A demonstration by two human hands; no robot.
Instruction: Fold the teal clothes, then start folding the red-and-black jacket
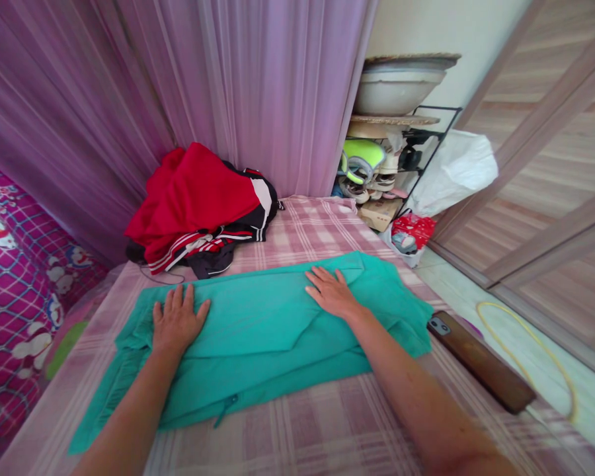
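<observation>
A teal garment, partly folded over itself, lies across the checked cloth in front of me. It has a gathered elastic edge at its left end and a small zip pull near its front edge. My left hand rests flat on its left part with the fingers spread. Toward the right end, my right hand lies palm down on the upper layer, fingers stretched out. Neither hand grips the fabric. My forearms cover parts of the garment's near side.
A pile of red and black clothes sits at the back left by the purple curtain. On the right edge lies a phone with a cable. Beyond stand a shoe rack topped with basins and a wooden wardrobe.
</observation>
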